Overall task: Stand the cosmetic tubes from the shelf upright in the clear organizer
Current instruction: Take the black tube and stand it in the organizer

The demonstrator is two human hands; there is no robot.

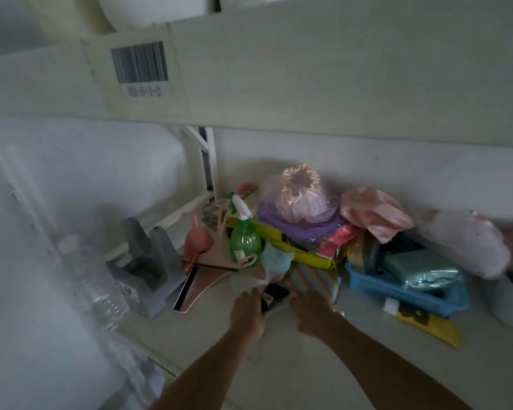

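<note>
Both my hands reach onto the white shelf [279, 365]. A dark, flat tube-like item [276, 293] lies between them, in front of a rainbow-striped pouch [314, 281]. My left hand [246, 313] has its thumb and fingers closed around the dark item's near end. Just right of it is my right hand [311, 316], seen from the back with its fingers bent down at the pouch's edge and hidden. The picture is blurred, so I cannot make out the item's label. No clear organizer is recognisable in view.
Behind the hands stand a green spray bottle [245, 241], a pink funnel [197, 239] and a grey holder [148, 267]. A yellow box [308, 255] holds bagged items. A blue basket [403, 291] sits right, a clear plastic bottle [101, 291] left. An upper shelf hangs overhead.
</note>
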